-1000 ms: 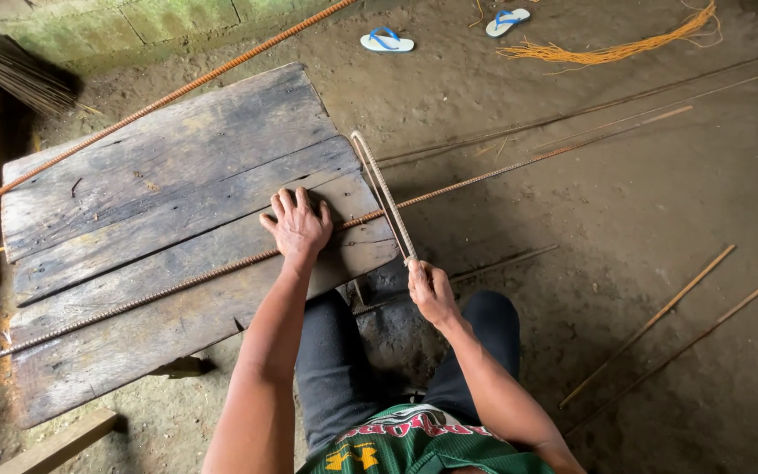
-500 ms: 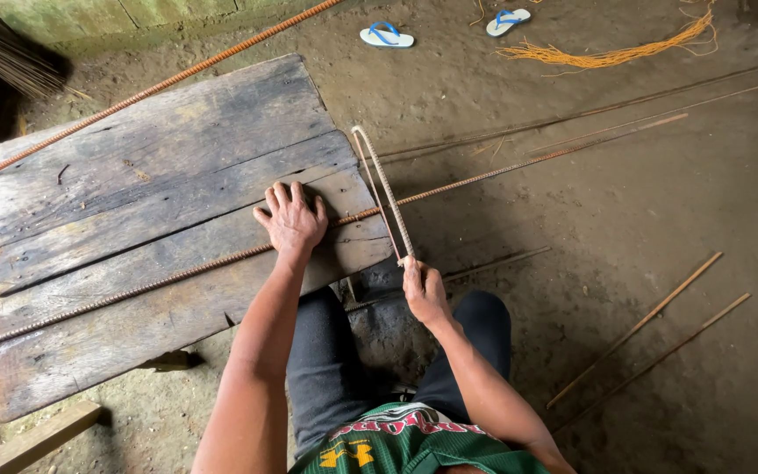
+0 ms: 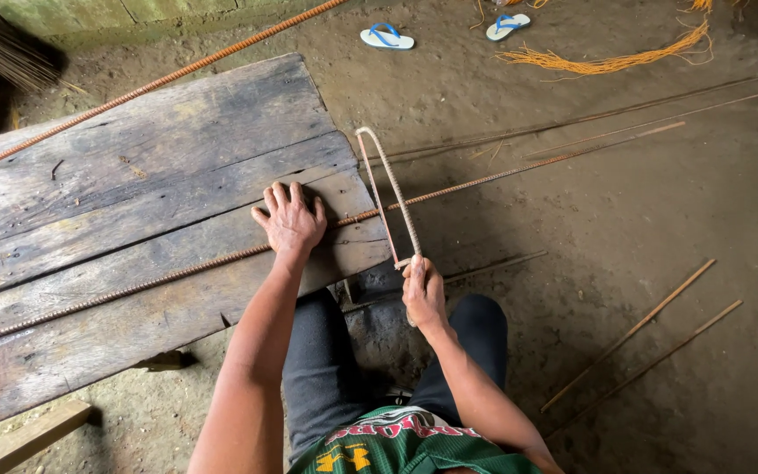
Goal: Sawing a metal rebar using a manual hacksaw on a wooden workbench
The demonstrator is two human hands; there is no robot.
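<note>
since the earlier frames the hacksaw (image 3: 388, 197) has barely shifted. it crosses the ribbed steel bar (image 3: 168, 272) just off the plank platform's (image 3: 133, 149) right edge. the right hand (image 3: 423, 294) clenches its handle; the left hand (image 3: 289, 219) lies flat, pinning the bar. likely mid-cut; steady strokes seem needed. the cut's depth is too fine to see.

Long rebar (image 3: 177, 272) hidden under left hand (image 3: 289, 219), cut off at left edge; hacksaw (image 3: 388, 197) handle buried in right hand (image 3: 423, 294); broom (image 3: 2, 44) cropped top-left; blade teeth too small to tell
</note>
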